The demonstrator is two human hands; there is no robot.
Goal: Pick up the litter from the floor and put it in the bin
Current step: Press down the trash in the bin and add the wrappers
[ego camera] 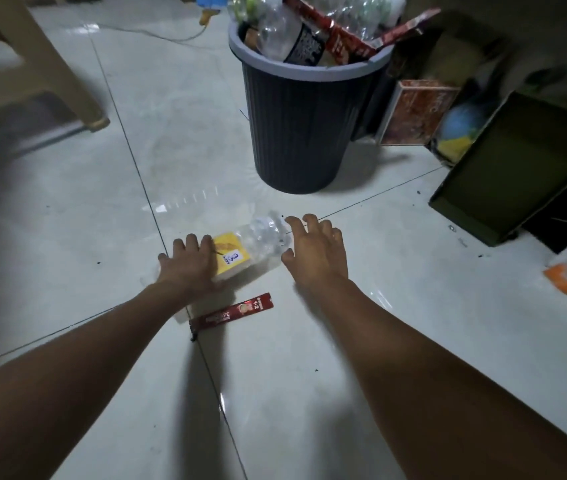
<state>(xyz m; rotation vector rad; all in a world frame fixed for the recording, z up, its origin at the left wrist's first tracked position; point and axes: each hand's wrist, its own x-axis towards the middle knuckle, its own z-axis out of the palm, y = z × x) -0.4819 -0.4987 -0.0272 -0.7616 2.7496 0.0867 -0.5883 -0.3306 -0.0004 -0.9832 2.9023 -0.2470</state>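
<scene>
Before the bin (303, 133), my spread left hand (188, 263) and right hand (315, 251) bracketed the probably light, slippery bottle (251, 247), best gripped mid-label.

- Place: domestic room, cluttered corner.
- Glossy pale tiled floor (67, 237).
- Ribbed dark bin (296, 133), overfull with bottles and wrappers.
- Beige plastic chair leg (67, 81).
- Printed cardboard box (417, 112) beside the bin.

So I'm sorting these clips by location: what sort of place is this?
Probably a room in a home, perhaps a storage corner. It has a pale tiled floor, an overfull household bin of bottles and wrappers, and boxes piled up on the right.
</scene>
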